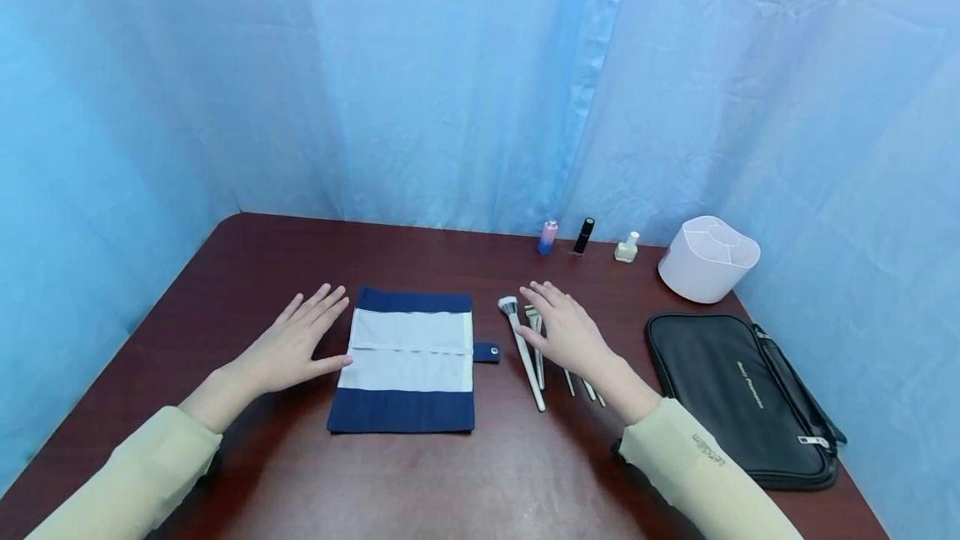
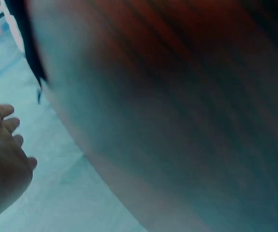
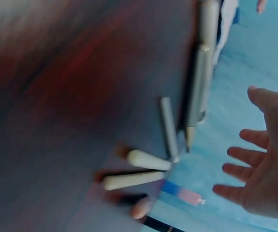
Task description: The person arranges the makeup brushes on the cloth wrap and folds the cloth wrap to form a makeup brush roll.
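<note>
A navy and white fabric brush roll (image 1: 411,369) lies unfolded on the table, its snap tab pointing right. My left hand (image 1: 296,346) hovers at the roll's left side with fingers spread; whether the thumb touches the edge I cannot tell. To the right of the roll lie several makeup brushes (image 1: 525,357) with pale handles. Over them is my right hand (image 1: 566,332), fingers extended and holding nothing; it hides part of the brushes. In the right wrist view, brush handles (image 3: 134,181) lie below the hand, apart from its fingers.
A pink-and-blue tube (image 1: 548,237), a black tube (image 1: 584,236) and a nail polish bottle (image 1: 626,248) stand along the back edge. A white divided holder (image 1: 693,273) is at the back right. The black zippered case (image 1: 727,407) lies at the right edge. Blue curtains surround the table.
</note>
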{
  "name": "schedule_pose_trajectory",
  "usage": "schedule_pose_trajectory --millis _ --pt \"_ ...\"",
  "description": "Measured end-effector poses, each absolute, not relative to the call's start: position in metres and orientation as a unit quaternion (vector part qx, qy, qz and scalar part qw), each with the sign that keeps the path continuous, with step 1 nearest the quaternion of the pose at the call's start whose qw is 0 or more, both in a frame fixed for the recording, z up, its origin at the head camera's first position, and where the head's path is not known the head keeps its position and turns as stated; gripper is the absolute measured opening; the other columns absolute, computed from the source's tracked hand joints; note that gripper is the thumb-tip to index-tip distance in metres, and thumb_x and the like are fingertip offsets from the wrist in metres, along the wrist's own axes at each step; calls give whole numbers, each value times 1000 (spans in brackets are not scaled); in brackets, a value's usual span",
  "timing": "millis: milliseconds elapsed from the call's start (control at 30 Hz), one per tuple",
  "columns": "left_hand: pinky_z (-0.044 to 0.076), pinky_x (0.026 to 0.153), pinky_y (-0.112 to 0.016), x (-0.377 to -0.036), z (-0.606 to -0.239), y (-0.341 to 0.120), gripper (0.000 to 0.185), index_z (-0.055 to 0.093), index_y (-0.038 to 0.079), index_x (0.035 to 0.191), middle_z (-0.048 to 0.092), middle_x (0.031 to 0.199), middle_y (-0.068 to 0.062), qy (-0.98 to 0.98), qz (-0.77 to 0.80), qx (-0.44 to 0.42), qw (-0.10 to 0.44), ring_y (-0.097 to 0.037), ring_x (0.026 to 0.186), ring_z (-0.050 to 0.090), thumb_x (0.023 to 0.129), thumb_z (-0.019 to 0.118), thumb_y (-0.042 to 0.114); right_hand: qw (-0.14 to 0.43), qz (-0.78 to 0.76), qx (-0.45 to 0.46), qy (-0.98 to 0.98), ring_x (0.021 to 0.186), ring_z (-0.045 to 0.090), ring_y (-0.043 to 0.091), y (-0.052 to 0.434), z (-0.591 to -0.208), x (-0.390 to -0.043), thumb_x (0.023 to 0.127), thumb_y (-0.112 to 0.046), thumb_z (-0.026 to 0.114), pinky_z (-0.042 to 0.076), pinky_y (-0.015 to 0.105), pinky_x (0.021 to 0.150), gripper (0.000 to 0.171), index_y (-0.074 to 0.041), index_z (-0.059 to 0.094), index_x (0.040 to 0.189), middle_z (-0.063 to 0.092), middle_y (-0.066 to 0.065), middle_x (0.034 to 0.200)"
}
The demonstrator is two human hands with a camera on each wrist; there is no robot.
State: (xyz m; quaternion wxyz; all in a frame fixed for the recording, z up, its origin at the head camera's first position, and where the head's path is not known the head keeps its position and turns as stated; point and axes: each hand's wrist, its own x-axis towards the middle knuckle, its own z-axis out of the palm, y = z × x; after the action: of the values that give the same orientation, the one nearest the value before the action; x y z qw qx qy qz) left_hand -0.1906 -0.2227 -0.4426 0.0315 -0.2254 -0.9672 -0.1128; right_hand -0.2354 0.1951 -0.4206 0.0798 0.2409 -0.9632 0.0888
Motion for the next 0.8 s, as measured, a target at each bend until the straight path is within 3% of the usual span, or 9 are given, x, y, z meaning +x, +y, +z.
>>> schedule_pose_trajectory --millis 167,300,567,800 --pt "12 112 -58 -192 -449 -229 91 28 6 149 22 156 -12 -956 -130 -261 -17 -34 144 14 82 61 60 75 84 260 -959 121 54 28 194 -431 -246 84 -38 70 47 46 95 58 -9 55 132 59 14 127" --pt "15 111 -59 -192 -453 -231 96 28 7 149 23 156 -11 -949 -151 -274 -46 -34 144 16 79 61 64 55 107 269 -956 106 60 24 192 -433 -253 81 -34 74 51 41 86 52 -8 61 124 65 10 115" --pt "16 111 -59 -195 -461 -234 109 25 7 150 22 156 -11 -945 -157 -276 -80 -35 143 18 71 62 73 -6 184 291 -939 84 54 19 196 -444 -272 79 -32 77 46 30 68 39 -11 68 111 67 2 94" --pt "14 111 -60 -199 -461 -234 111 24 8 150 22 156 -11 -945 -153 -277 -85 -36 143 18 69 63 73 -41 204 274 -939 78 47 13 191 -448 -280 78 -38 76 41 29 67 34 -18 63 101 61 -7 84"
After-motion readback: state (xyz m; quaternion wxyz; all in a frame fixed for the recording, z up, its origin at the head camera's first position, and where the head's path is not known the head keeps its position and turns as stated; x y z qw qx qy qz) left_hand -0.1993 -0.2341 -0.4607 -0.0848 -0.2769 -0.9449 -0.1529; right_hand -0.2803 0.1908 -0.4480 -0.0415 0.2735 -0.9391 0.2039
